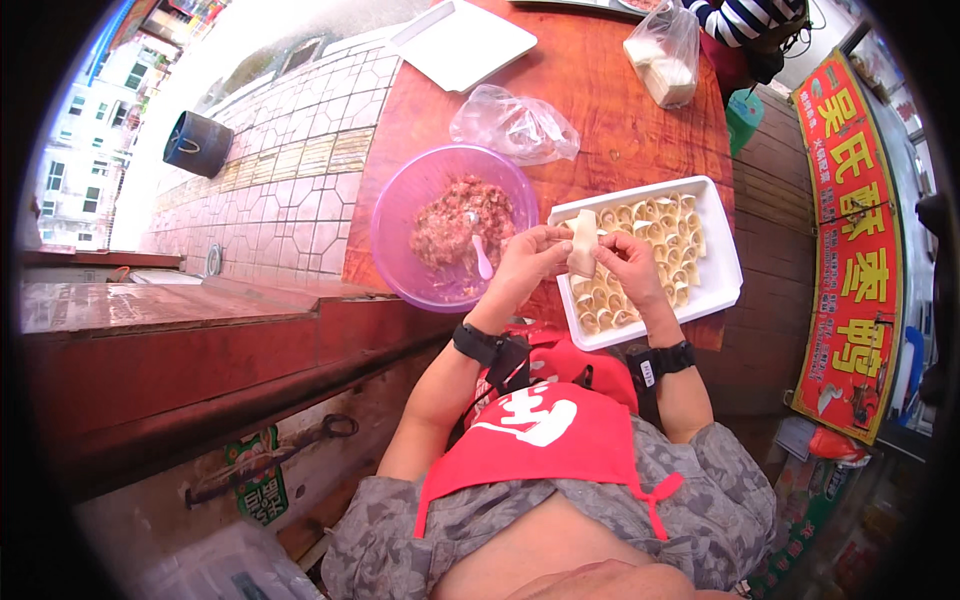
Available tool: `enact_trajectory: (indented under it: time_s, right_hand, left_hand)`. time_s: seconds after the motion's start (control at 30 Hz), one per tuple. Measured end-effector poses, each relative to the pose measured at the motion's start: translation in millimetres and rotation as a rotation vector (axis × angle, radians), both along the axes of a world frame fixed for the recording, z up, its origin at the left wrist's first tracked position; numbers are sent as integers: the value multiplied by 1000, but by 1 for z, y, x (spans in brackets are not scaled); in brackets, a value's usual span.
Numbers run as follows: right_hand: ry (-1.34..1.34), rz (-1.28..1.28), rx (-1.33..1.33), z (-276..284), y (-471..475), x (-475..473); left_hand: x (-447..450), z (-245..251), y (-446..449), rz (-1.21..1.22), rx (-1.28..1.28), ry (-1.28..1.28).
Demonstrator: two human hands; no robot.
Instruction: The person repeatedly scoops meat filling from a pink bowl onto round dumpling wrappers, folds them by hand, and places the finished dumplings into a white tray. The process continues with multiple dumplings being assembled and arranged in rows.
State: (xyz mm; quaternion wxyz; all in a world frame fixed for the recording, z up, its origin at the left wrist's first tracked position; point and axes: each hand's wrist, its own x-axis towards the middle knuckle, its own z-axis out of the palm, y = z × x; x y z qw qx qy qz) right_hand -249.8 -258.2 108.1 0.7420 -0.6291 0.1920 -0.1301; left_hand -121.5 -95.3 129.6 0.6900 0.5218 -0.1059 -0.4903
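Between my two hands is a pale wonton wrapper (583,241), partly folded into a strip. My left hand (536,255) pinches its left side, and my right hand (628,262) grips its right edge with thumb and finger. Below them lies a white plastic tray (720,281) holding several rows of folded wontons (671,236), standing close together. To the left of my left hand sits a translucent purple bowl (390,247) of minced meat filling (457,225). A pink spoon (481,259) rests in the bowl, its head partly sunk in the meat.
A crumpled clear plastic bag (517,124) lies behind the bowl on the reddish wooden table (592,90). Farther back are a white tray (465,45) and a bag of wrappers (664,64). Someone in a striped sleeve (739,22) is at the far right corner, near a green stool (742,116).
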Motion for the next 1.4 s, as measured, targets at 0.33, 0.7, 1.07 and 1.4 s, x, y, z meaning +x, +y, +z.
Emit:
enact_trajectory:
  time_s: [0.33,0.7,1.07,1.4]
  right_hand:
    - [-169,-57,382,35,17,18]
    - [-294,37,807,56,26,27]
    - [-269,56,1089,78,29,29]
    - [-426,-57,896,87,35,29]
  left_hand:
    - [7,55,-1,26,-37,93]
    - [-15,80,-10,-42,-110,-91]
    - [-35,94,-17,58,-80,-358]
    - [-39,88,-8,157,-126,-334]
